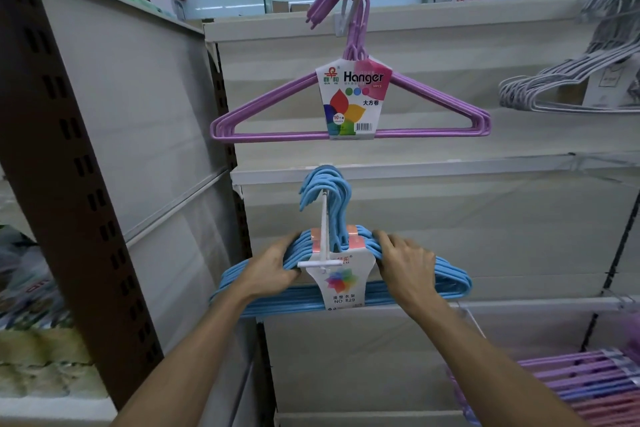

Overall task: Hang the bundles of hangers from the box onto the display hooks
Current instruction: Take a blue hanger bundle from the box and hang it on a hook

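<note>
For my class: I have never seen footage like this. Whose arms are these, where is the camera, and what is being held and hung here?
There is no machine here. One wide-angle camera sits on a person's head and looks forward and down, so the two bare arms rising from the bottom edge are the wearer's own.

The left hand and right hand grip the shoulders of a blue hanger bundle, one on each side of its paper label. The bundle's curved tops are looped over a white display hook that sticks out from the shop shelving, so it appears to be on the hook already.

Above it, a purple hanger bundle labelled "Hanger" hangs from a higher hook. To the right hang grey hangers, and at the lower right lie more pink and purple bundles. The box itself is not clearly visible.
</note>
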Motion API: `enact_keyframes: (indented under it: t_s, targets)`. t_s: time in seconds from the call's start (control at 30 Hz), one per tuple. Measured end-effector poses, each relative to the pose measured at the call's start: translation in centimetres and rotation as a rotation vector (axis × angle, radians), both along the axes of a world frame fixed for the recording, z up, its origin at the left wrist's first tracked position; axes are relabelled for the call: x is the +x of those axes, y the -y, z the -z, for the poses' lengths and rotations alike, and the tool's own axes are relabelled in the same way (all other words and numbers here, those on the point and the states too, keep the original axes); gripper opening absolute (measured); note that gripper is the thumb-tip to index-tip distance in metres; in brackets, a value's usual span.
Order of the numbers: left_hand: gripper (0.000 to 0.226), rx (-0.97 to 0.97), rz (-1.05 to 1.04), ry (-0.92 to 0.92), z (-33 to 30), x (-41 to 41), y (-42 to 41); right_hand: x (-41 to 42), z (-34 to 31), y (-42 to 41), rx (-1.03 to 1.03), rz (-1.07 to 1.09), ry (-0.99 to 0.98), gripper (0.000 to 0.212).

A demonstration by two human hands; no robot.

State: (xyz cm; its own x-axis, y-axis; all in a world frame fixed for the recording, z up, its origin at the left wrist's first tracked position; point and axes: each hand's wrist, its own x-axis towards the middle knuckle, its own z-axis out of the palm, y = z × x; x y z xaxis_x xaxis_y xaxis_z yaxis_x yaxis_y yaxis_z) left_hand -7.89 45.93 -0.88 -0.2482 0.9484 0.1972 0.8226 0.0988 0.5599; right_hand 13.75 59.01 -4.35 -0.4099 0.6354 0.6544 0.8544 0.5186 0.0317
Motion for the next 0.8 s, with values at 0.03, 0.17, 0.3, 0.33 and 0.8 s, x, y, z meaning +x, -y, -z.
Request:
enact_keyframes:
  t_s: [0.03,0.17,0.3,0.33,0.8]
  targets:
    - [0.061,0.000,-0.002,-0.009,0.1,-0.2,-0.1,-0.1,0.1,0.1,-0.017,-0.005,0.001,0.043]
    - [0.064,0.019,0.000,-0.044,1.2,-1.3,-0.8,-0.1,0.0,0.3,-0.045,-0.055,-0.024,0.052]
    - [0.072,0.048,-0.044,-0.088,1.9,-1.5,-1.2,0.0,0.1,0.9,-0.064,-0.065,-0.030,0.054]
    - [0.073,0.055,-0.051,-0.094,1.9,-1.4,-1.1,0.0,0.1,1.0,-0.082,-0.079,-0.036,0.054]
    - [0.089,0.100,0.028,-0.106,1.3,-0.9,1.0,2.4,-0.4,2.5,-0.375,-0.337,-0.062,0.070]
